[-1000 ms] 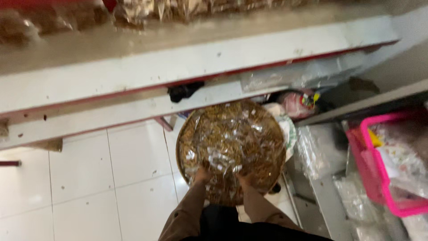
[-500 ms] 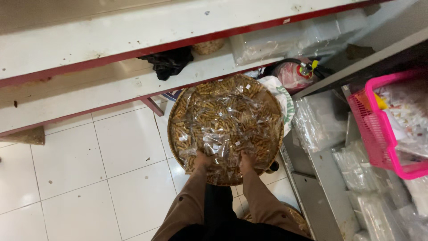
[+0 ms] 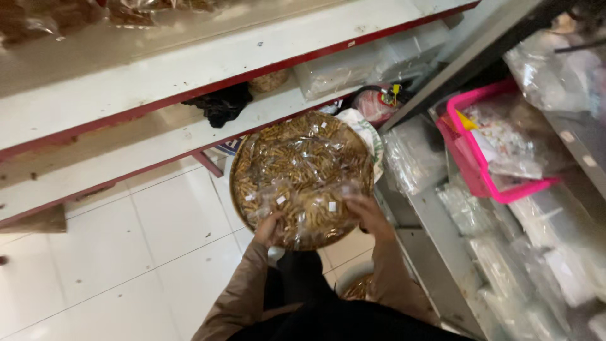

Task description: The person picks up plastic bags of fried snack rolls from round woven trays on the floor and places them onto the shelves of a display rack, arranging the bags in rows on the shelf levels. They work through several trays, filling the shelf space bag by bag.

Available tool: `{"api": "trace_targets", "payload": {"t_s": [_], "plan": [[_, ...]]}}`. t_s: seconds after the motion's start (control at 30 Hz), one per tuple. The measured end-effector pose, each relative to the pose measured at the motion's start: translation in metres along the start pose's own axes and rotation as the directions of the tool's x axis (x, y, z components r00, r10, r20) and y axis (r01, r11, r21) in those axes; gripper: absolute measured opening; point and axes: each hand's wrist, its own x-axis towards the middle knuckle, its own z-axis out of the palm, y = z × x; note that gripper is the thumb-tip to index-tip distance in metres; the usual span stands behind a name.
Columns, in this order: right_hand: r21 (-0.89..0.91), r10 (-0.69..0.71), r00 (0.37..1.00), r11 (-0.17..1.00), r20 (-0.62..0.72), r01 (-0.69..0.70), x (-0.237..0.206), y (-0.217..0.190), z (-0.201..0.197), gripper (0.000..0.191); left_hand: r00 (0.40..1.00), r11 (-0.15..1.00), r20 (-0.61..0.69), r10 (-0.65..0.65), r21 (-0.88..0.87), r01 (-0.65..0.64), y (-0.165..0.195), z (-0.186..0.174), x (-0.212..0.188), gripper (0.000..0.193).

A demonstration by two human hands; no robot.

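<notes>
Two hands on it: our left hand [image 3: 270,228] and right hand [image 3: 369,216] are clamped on the near rim of the round tray [image 3: 302,179], piled with slippery snack packets [image 3: 297,170], over the tiled floor [image 3: 126,252] beside the white shelf [image 3: 158,76]. We judge it wide, bulky; grip opposite edges, level.

A pink basket [image 3: 470,165] of packets sits at three o'clock on grey shelving [image 3: 435,227]. A white, red-edged shelf [image 3: 189,69] spans eleven o'clock, a black bag [image 3: 222,105] beneath it. White floor tiles [image 3: 126,252] fill eight o'clock.
</notes>
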Motion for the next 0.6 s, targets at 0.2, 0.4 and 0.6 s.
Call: {"api": "trace_targets", "payload": {"t_s": [0.2,0.4,0.6], "plan": [[-0.299,-0.101,0.980,0.942,0.172,0.150,0.008,-0.073,0.054,0.024,0.972,0.971,0.236,-0.002,0.233,-0.054,0.012,0.015,-0.085,0.075],[0.531,-0.151,0.972,0.847,0.180,0.034,-0.060,-0.090,0.147,0.043,0.914,0.796,0.068,0.401,0.467,-0.384,-0.015,0.040,-0.132,0.082],[0.007,0.022,0.916,1.000,0.401,-0.027,-0.088,-0.092,0.156,0.064,0.847,0.693,0.104,0.521,0.527,-0.491,-0.008,0.038,-0.163,0.052]]}}
